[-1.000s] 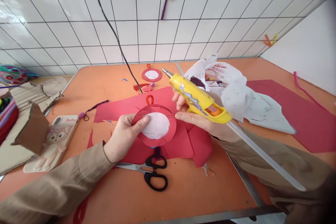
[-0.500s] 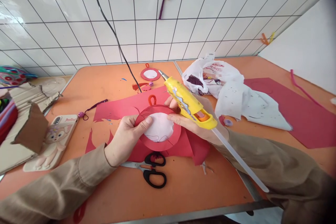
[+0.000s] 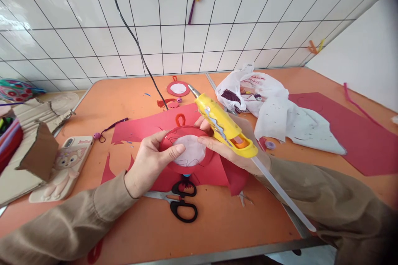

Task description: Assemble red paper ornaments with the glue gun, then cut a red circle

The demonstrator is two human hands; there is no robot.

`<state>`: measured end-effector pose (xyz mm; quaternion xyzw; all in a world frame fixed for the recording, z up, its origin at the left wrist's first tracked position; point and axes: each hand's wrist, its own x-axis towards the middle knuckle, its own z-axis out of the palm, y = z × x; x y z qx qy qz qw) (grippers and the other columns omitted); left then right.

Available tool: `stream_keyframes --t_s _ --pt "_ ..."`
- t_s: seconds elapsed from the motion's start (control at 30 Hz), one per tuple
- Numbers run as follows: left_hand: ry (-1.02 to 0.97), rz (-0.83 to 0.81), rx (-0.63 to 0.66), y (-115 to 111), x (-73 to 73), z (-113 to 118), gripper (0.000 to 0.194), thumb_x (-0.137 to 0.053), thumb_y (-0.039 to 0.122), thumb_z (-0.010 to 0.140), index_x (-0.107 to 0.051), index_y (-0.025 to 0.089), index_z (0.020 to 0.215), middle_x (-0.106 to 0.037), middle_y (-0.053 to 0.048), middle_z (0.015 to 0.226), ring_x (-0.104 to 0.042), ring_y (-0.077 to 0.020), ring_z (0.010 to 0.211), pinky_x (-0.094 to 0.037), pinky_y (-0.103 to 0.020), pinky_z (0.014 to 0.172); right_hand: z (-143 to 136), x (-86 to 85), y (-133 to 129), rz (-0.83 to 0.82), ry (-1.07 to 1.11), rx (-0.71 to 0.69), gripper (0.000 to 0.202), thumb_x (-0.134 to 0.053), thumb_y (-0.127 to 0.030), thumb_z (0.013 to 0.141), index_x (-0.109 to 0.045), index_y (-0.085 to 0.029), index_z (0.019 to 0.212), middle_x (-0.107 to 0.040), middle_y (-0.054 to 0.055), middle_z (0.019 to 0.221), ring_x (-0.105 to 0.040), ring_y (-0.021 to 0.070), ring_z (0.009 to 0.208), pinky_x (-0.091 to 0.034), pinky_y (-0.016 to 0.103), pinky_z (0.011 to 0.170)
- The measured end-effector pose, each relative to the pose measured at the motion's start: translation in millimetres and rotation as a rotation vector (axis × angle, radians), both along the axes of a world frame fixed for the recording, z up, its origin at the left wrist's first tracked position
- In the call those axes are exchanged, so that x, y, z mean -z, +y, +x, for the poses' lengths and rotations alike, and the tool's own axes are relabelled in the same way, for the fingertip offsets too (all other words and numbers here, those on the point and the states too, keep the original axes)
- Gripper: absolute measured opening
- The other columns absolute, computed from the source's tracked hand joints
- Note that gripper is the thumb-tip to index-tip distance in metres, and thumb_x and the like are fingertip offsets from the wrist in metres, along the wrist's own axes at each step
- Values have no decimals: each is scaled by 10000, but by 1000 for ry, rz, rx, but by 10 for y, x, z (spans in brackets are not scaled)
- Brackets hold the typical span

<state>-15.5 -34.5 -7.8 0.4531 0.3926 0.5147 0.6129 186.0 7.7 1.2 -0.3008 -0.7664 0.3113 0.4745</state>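
Observation:
A round red paper disc (image 3: 186, 169) with a white paper centre (image 3: 192, 149) and a red loop on top is held between both hands. My left hand (image 3: 148, 160) pinches its left side, thumb on the white. My right hand (image 3: 228, 147) grips the right edge, thumb in front. A yellow hot glue gun (image 3: 217, 119) lies across my right hand, nozzle up and left, clear glue stick jutting out behind; its handle is hidden. Below the disc, black-handled scissors (image 3: 183, 212) lie on the table. Cut red paper (image 3: 139, 126) lies beneath the hands.
A finished-looking red ring with white centre (image 3: 178, 88) lies farther back. A white plastic bag (image 3: 270, 87) stands back right, near more red paper (image 3: 360, 145). At left are a phone (image 3: 64, 165) and cardboard (image 3: 37, 145). A black cord (image 3: 137, 41) hangs down the tiled wall.
The disc has tilted, its lower edge now higher, and a bit of blue shows below it. My left thumb has slid right over the white centre. The glue gun has barely shifted.

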Motion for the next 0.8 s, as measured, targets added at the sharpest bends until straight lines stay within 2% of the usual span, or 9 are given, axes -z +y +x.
stream_keyframes --t_s 0.17,0.27,0.37,0.5,0.63,0.8 --pt "43 77 -130 5 -59 8 160 -884 264 692 -826 249 841 -810 22 828 -675 -100 704 -548 -166 674 9 13 -7 85 -27 3 167 -715 -202 820 -569 -251 883 -670 -4 899 -671 182 807 -559 350 705" --pt "103 56 -141 -16 -63 11 111 -870 294 707 -827 218 776 -791 12 735 -640 -96 626 -536 -174 613 6 16 -24 90 -28 14 163 -716 -205 822 -572 -254 882 -664 -12 879 -675 181 789 -562 351 682" --pt "91 18 -155 -15 -51 15 149 -861 314 713 -794 188 672 -733 22 619 -578 -82 544 -502 -182 541 -14 -22 -58 41 -15 20 141 -708 -221 834 -578 -256 878 -657 -10 865 -681 191 815 -577 376 716" --pt "16 -34 -180 58 -73 17 179 -869 320 688 -775 171 653 -726 10 627 -592 -105 561 -509 -220 560 -43 -99 -68 -81 46 20 155 -712 -263 833 -567 -241 883 -672 22 900 -687 212 880 -592 405 787" --pt "-35 -63 -211 177 -161 12 235 -917 335 590 -768 161 641 -711 -2 593 -624 -133 574 -524 -244 578 -39 -101 -6 -63 99 45 165 -707 -284 819 -556 -236 864 -650 13 860 -671 206 876 -580 410 844" --pt "-67 -116 -183 308 -268 1 287 -937 322 519 -772 138 664 -723 -27 606 -644 -150 580 -544 -272 594 -22 -42 59 -115 74 71 170 -713 -234 800 -573 -225 896 -643 7 910 -633 164 792 -546 357 772"
